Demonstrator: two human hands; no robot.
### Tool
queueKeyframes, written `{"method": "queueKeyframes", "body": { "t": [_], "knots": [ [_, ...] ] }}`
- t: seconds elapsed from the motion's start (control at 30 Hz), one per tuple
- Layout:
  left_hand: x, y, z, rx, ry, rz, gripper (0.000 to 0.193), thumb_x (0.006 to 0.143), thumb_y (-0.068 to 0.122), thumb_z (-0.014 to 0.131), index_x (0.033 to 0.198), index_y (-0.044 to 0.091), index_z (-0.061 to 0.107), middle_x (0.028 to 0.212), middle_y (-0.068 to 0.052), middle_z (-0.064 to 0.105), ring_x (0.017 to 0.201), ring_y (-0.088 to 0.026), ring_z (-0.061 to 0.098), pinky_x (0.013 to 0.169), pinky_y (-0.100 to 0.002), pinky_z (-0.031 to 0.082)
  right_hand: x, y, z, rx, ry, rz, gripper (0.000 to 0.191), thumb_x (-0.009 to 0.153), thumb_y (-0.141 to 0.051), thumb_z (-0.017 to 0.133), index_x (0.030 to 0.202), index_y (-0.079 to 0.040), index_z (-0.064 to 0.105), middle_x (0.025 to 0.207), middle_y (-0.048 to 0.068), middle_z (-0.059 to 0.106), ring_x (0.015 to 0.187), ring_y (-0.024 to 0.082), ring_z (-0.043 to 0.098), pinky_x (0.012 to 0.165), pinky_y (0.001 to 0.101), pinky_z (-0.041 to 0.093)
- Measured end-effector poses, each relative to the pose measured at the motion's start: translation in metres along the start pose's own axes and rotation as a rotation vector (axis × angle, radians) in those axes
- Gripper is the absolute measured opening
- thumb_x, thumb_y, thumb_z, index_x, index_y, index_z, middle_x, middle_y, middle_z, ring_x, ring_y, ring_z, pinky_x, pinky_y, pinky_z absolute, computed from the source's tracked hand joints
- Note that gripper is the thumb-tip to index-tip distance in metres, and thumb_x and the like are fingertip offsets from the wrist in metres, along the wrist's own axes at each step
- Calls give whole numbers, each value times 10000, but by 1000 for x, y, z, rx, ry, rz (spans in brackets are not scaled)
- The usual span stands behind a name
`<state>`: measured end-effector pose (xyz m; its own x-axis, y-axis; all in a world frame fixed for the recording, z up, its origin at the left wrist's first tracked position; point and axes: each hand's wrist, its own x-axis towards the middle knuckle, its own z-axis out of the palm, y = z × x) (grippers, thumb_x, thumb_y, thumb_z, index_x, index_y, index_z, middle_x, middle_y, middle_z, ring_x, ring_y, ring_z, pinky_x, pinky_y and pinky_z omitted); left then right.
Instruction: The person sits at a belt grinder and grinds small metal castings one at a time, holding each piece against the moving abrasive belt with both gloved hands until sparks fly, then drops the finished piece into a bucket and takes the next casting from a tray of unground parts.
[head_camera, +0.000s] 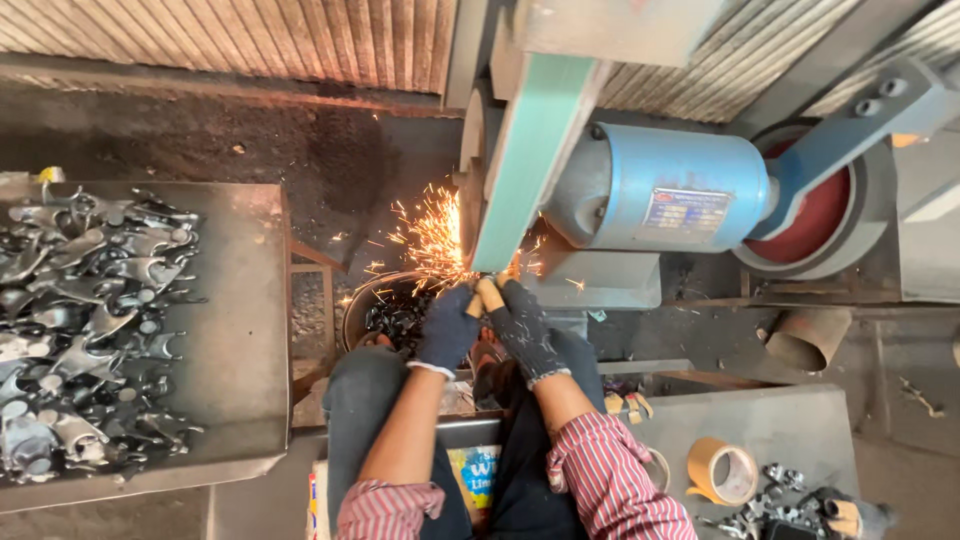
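The left hand (447, 330) and the right hand (520, 325), both in dark knitted gloves, were closed together around a small metal part (483, 292), which was mostly hidden by the fingers. They pressed it against the lower end of the green grinding belt (530, 150), where orange sparks (432, 240) flew off to the left. A blue motor (665, 190) sat just right of the belt, with a red wheel (815, 215) beyond it. Below the sparks stood a round bucket (395, 310) of dark pieces, near the person's knee. To the left, a metal tray (235, 340) held a heap of grey forged parts (85, 330). At lower right, a roll of tan tape (722, 470) lay on the bench (790, 420).
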<state>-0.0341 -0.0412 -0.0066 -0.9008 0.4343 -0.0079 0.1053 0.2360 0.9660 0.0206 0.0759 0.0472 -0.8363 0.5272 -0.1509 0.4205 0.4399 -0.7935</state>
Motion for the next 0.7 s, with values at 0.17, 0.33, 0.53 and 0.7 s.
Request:
{"method": "queueKeyframes", "body": {
  "t": [0.17, 0.33, 0.53, 0.7],
  "knots": [
    [-5, 9, 13, 151, 99, 40, 338, 941, 329, 635, 1047, 21, 727, 948, -211, 713, 879, -410, 690, 746, -474, 536, -4, 9, 10, 257, 47, 42, 357, 979, -333, 636, 1079, 2, 714, 912, 120, 738, 865, 239, 687, 774, 368, 539],
    [6, 26, -13, 641, 26, -106, 438, 864, 519, 707, 873, 82, 732, 822, -178, 696, 739, -393, 696, 645, -496, 521, -5, 2, 51, 1563, -59, 413, 357, 1010, -353, 603, 1131, -25, 675, 1045, 98, 714, 965, 231, 650, 875, 370, 538],
    [-9, 24, -7, -253, 96, 115, 352, 891, 382, 769, 978, 42, 746, 863, -80, 765, 766, -193, 708, 691, -345, 571, -18, 2, 17, 1409, -262, 233, 345, 1046, -344, 629, 1134, -13, 665, 1060, 100, 721, 976, 220, 661, 882, 383, 534],
    [-34, 18, 38, -989, 93, -511, 358, 994, 353, 677, 1138, 27, 707, 965, -48, 700, 835, -141, 623, 725, -303, 514, -16, -9, -5, 304, 70, 107, 391, 924, -337, 707, 1148, -16, 708, 1001, 87, 775, 925, 156, 718, 831, 315, 558]
  ]
}}
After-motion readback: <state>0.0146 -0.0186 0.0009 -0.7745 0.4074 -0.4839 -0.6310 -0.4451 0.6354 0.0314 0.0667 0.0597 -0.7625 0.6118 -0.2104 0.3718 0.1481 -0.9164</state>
